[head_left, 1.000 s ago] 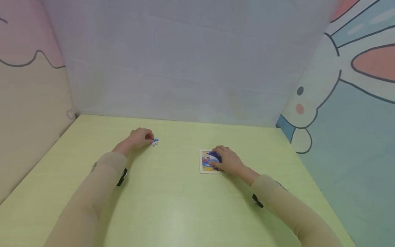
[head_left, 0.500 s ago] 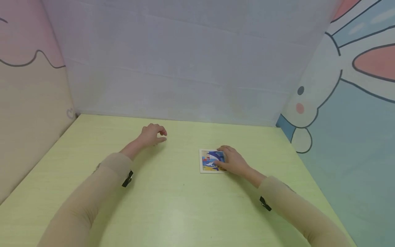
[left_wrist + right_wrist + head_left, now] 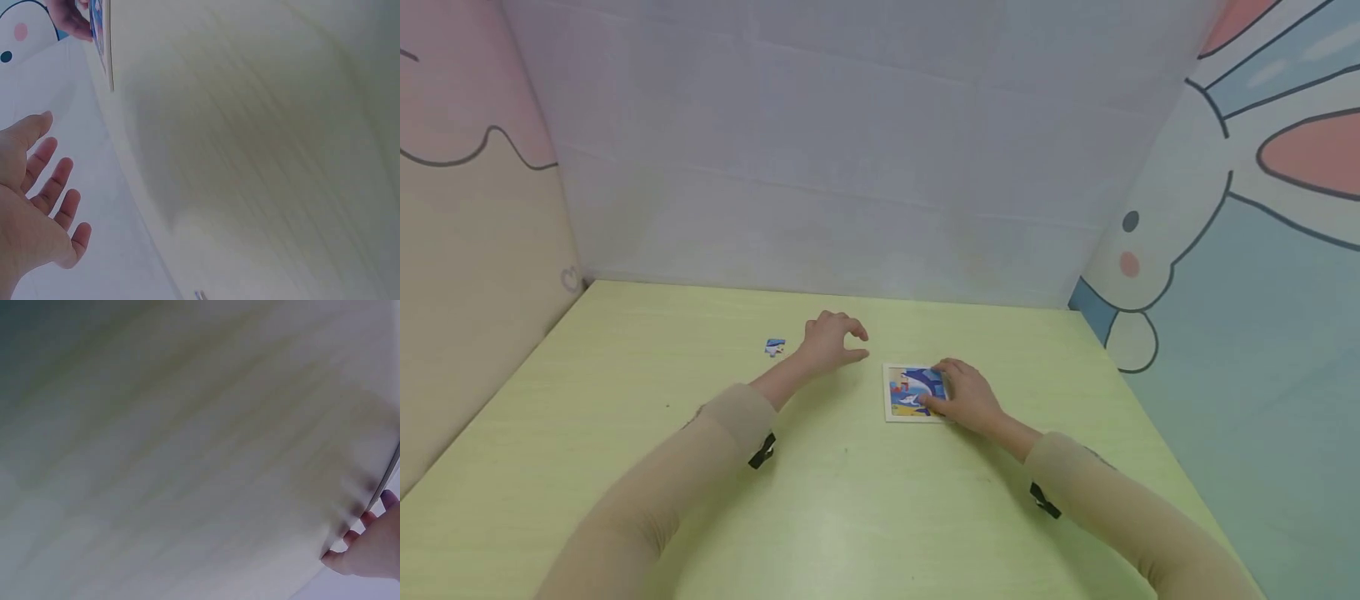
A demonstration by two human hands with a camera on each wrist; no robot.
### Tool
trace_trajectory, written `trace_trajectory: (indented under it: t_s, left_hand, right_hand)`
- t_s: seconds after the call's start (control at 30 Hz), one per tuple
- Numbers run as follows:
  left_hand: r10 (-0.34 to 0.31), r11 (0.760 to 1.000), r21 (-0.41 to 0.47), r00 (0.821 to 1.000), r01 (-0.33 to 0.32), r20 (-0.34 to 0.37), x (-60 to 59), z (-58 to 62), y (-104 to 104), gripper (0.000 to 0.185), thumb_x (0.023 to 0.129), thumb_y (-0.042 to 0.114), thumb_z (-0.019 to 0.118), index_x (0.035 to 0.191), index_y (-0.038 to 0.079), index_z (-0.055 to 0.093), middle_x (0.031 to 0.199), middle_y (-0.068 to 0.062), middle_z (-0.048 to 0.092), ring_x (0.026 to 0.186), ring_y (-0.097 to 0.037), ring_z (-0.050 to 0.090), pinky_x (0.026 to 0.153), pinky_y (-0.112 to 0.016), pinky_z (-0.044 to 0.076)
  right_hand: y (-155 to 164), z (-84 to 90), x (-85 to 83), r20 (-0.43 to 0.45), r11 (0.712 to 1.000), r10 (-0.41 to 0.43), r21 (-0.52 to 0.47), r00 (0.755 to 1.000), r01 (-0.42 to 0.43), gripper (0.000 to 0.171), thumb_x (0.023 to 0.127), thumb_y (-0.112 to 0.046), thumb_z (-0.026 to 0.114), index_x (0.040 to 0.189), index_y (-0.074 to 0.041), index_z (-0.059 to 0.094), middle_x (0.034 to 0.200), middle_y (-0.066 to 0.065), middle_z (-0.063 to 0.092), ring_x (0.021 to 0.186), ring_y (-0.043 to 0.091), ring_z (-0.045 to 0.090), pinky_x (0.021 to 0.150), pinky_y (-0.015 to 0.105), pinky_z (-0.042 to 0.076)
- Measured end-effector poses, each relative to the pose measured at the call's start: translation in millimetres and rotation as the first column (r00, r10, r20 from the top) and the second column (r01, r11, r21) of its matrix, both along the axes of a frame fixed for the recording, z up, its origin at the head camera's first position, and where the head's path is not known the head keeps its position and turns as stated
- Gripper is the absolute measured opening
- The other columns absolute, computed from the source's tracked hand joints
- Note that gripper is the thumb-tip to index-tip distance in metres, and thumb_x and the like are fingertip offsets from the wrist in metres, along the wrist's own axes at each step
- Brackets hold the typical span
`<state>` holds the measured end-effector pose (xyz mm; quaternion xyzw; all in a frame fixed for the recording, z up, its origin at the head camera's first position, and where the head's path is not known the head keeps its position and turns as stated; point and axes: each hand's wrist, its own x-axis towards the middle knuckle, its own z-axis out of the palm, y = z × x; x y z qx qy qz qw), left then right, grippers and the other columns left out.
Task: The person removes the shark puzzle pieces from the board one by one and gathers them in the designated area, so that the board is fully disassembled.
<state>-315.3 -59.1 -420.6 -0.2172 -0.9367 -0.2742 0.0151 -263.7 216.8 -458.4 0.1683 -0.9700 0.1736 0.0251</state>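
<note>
since a second ago the left hand (image 3: 831, 340) has left the loose puzzle piece (image 3: 774, 346) on the bench (image 3: 625, 400) and drifted toward the puzzle board (image 3: 910, 392), fingers spread and empty. right hand (image 3: 966, 394) rests fingertips on the board's right edge. board looks mostly filled; that piece remains outside, well apart.
</note>
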Motion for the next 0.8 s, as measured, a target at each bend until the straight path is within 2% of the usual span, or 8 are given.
trace_trajectory:
  t_s: [0.23,0.4,0.63,0.8]
  left_hand:
    - [-0.041,0.999,-0.034,0.999,0.042,0.032,4.8,-8.1,33,0.029,0.083,0.034,0.072,0.108,0.021,0.067,0.123,-0.004,0.058,0.124,-0.033,0.038,0.098,-0.056,0.027]
    - [-0.079,0.994,-0.075,0.996,0.083,0.052,0.5,-13.3,49,0.029,0.082,0.035,0.073,0.108,0.024,0.068,0.127,-0.004,0.057,0.124,-0.033,0.037,0.098,-0.055,0.027]
    - [-0.12,0.983,-0.125,0.986,0.134,0.115,-10.9,-24.8,58,0.027,0.083,0.035,0.071,0.108,0.028,0.068,0.127,-0.004,0.055,0.124,-0.031,0.035,0.098,-0.052,0.025]
    - [-0.135,0.98,-0.128,0.983,0.152,0.127,-17.0,-30.6,58,0.015,0.083,0.036,0.071,0.097,0.029,0.07,0.121,-0.002,0.055,0.123,-0.03,0.036,0.097,-0.051,0.024]
  right_hand:
    - [0,-0.9,-2.9,0.009,0.999,-0.025,0.027,1.0,0.025,0.066,0.08,-0.053,0.067,0.127,-0.008,0.054,0.136,0.013,0.05,0.128,0.033,0.043,0.104,0.053,0.032]
    - [-2,1.7,-2.4,0.016,0.999,-0.034,0.029,0.999,0.034,0.065,0.079,-0.052,0.068,0.125,-0.008,0.054,0.135,0.014,0.05,0.126,0.035,0.045,0.103,0.054,0.034]
    - [-5,6.3,-3.3,0.048,0.997,-0.034,0.068,0.998,0.031,0.068,0.079,-0.055,0.067,0.125,-0.007,0.056,0.135,0.016,0.049,0.123,0.037,0.046,0.1,0.055,0.035]
    - [-6,8.1,-5.4,0.057,0.995,-0.029,0.095,0.998,0.024,0.068,0.079,-0.055,0.067,0.125,-0.007,0.055,0.134,0.015,0.049,0.12,0.037,0.048,0.098,0.054,0.037]
